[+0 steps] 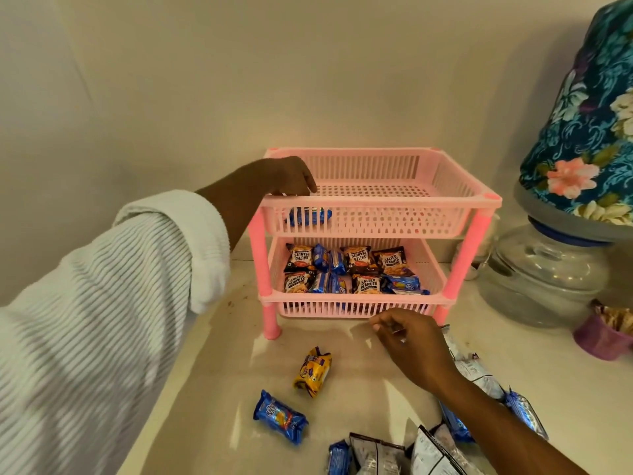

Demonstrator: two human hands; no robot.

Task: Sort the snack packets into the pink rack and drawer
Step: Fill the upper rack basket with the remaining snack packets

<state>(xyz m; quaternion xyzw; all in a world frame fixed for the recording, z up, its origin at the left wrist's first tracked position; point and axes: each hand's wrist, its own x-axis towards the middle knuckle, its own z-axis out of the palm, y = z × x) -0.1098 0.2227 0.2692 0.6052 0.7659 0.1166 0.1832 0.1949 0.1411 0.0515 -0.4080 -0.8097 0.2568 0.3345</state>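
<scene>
A pink two-tier rack (479, 200) stands on the white counter. My left hand (291, 176) reaches over the top tier's front left rim, fingers pointing down above a blue biscuit packet (310, 216) lying in that tier. The lower tier (349, 298) holds several salted peanut packets (364, 285) and blue biscuit packets. My right hand (411, 341) hovers low in front of the rack, its fingers pinched on the edge of a silver packet (397, 329). On the counter lie a yellow packet (313, 371), a blue packet (279, 416) and a pile of several more (479, 375).
A glass jar (544, 279) stands right of the rack under a floral cloth cover (589, 125). A small purple cup (603, 337) with wrappers sits at the far right. The wall is close behind the rack.
</scene>
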